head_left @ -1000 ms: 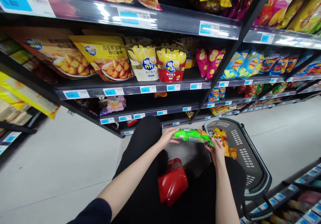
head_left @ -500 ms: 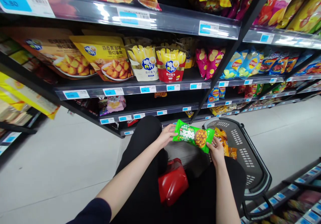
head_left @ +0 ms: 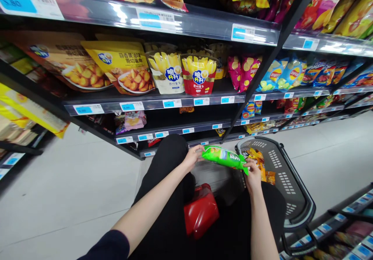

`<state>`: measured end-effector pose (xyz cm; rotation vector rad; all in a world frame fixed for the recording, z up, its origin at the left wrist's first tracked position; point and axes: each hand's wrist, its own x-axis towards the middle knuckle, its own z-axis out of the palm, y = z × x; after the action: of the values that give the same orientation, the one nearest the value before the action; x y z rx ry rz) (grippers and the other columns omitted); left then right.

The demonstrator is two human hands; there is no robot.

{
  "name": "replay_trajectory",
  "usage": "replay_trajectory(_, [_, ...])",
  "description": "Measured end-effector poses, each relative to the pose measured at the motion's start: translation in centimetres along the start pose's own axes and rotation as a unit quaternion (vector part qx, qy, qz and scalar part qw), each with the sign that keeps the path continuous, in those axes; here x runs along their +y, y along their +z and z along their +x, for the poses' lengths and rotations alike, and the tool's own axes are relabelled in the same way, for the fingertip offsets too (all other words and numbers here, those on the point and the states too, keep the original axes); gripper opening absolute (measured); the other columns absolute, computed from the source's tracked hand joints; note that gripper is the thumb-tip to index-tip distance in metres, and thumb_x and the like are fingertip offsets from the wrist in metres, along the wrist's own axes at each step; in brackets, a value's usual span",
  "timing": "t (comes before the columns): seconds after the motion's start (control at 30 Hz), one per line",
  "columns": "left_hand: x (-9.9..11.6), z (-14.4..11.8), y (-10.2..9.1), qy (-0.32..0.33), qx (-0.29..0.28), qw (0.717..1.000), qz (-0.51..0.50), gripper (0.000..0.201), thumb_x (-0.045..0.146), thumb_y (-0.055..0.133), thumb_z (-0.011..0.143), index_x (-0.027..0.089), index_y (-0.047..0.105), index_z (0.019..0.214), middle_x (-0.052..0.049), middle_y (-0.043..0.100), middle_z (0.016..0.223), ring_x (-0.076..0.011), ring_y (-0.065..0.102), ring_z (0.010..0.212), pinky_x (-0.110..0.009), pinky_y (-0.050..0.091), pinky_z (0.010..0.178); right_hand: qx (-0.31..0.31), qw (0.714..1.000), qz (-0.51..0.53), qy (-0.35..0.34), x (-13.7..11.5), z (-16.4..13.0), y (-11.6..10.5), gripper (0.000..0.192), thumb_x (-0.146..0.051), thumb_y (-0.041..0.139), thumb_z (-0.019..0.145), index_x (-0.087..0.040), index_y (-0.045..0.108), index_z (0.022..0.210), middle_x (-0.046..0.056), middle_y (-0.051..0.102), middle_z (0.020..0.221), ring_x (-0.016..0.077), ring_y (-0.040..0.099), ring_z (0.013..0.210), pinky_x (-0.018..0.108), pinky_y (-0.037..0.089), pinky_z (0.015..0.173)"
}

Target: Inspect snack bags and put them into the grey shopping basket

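Observation:
A green snack packet (head_left: 224, 157) is stretched between my two hands, turned so that its edge and part of its side face me. My left hand (head_left: 193, 157) is closed on the packet's left end. At the other end, the fingers of my right hand (head_left: 253, 173) pinch the crimped corner. Beside my right hand stands a dark grey shopping basket (head_left: 287, 182) with several orange snack packets (head_left: 259, 161) in it. A shiny red bag or packet (head_left: 201, 210) rests between my legs, below the green packet.
A shelf rack (head_left: 157, 100) with price tags fills the front. It bears yellow pouches (head_left: 125, 67), a red fries pouch (head_left: 199, 75) and blue chip bags (head_left: 274, 74). Another shelf (head_left: 335, 221) stands at the lower right, and one with yellow packets (head_left: 35, 108) at the left. Pale floor (head_left: 72, 190) lies between.
The green packet has been rotated in my hands: its front with the round snack picture faced me before, and now its edge and side show. My hands have hardly shifted.

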<state>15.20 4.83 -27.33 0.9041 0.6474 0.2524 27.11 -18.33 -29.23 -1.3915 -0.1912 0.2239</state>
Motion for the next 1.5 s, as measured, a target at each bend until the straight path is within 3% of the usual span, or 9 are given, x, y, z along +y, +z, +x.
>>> replay_trajectory(0.23, [0.8,-0.5,0.1,-0.036,-0.044,0.996,-0.062,0.004,0.017,0.056,0.065,0.014,0.053,0.064,-0.003,0.058,0.065,-0.0134,0.058,0.056,-0.026,0.050,0.053,-0.076,0.996,0.032,0.036,-1.3,-1.0,0.6,0.010,-0.021,0.072,0.055,-0.019,0.063,0.050,0.008,0.054,0.122,0.0260,0.055,0.099,0.037,0.045,0.079])
replay_trajectory(0.4, [0.7,-0.6,0.4,0.007,-0.055,0.995,-0.087,0.035,0.012,0.065,0.061,0.018,0.057,0.095,-0.005,0.065,0.098,-0.0184,0.064,0.082,-0.028,0.051,0.071,-0.061,0.993,0.073,0.071,-1.0,-0.8,0.7,0.009,-0.027,0.069,0.060,-0.019,0.068,0.064,0.008,0.055,0.123,0.0274,0.052,0.108,0.036,0.045,0.083])
replay_trajectory(0.53, [0.4,-0.4,0.6,0.041,-0.051,0.992,-0.108,0.055,0.009,0.065,0.060,0.021,0.051,0.113,-0.008,0.059,0.117,-0.0223,0.060,0.099,-0.035,0.047,0.086,-0.015,0.993,0.082,0.084,0.1,-0.8,1.2,0.043,-0.030,0.074,0.059,-0.026,0.063,0.101,0.005,0.057,0.120,0.0219,0.056,0.103,0.033,0.046,0.083])
replay_trajectory(0.73, [-0.3,0.0,0.5,0.076,-0.022,0.997,0.002,0.044,0.022,0.067,0.062,0.014,0.058,0.105,-0.010,0.066,0.103,-0.0234,0.061,0.094,-0.033,0.046,0.083,-0.044,0.991,-0.084,0.095,2.3,-1.2,2.0,0.036,-0.039,0.071,0.062,-0.015,0.065,0.087,0.004,0.067,0.078,0.0201,0.060,0.075,0.029,0.047,0.067])
replay_trajectory(0.87, [-0.6,0.3,0.3,0.112,0.029,0.990,0.082,0.017,0.026,0.065,0.067,0.016,0.059,0.079,0.000,0.064,0.070,-0.0151,0.059,0.069,-0.024,0.043,0.066,-0.025,0.994,-0.080,0.072,2.6,-1.1,2.1,0.035,-0.043,0.064,0.068,-0.014,0.063,0.088,0.003,0.065,0.077,0.0183,0.058,0.073,0.028,0.046,0.067])
replay_trajectory(0.97, [-0.7,0.5,0.0,0.128,0.072,0.984,0.105,0.016,0.026,0.065,0.068,0.017,0.053,0.062,0.006,0.050,0.050,-0.0104,0.047,0.054,-0.020,0.034,0.056,-0.032,0.996,-0.061,0.060,2.2,-1.3,2.4,0.039,-0.045,0.061,0.070,-0.014,0.060,0.093,0.005,0.065,0.082,0.0187,0.059,0.073,0.029,0.046,0.067])
replay_trajectory(1.23, [-0.1,0.0,0.0,0.117,0.098,0.986,0.059,0.035,0.046,0.068,0.057,0.016,0.053,0.065,0.004,0.053,0.059,-0.0116,0.049,0.056,-0.022,0.037,0.057,-0.005,0.998,-0.057,0.010,-0.6,-2.2,4.2,0.033,-0.044,0.059,0.073,-0.016,0.059,0.090,0.005,0.064,0.083,0.0195,0.058,0.079,0.030,0.045,0.072])
replay_trajectory(1.43, [1.5,-0.9,1.2,0.080,0.082,0.992,0.049,0.045,0.049,0.072,0.045,0.016,0.053,0.070,0.003,0.055,0.057,-0.0143,0.053,0.053,-0.025,0.041,0.054,0.070,0.980,-0.178,-0.055,-3.9,-4.1,6.8,0.030,-0.045,0.046,0.084,-0.017,0.057,0.080,0.002,0.060,0.069,0.0163,0.054,0.067,0.027,0.043,0.066])
replay_trajectory(1.5, [2.2,-1.1,1.0,0.093,0.114,0.984,0.099,0.044,0.050,0.070,0.045,0.017,0.055,0.070,0.003,0.058,0.059,-0.0147,0.053,0.054,-0.024,0.041,0.053,0.092,0.972,-0.206,-0.071,-5.2,-5.5,7.8,0.033,-0.045,0.042,0.087,-0.018,0.057,0.078,0.002,0.060,0.068,0.0163,0.055,0.063,0.026,0.043,0.061])
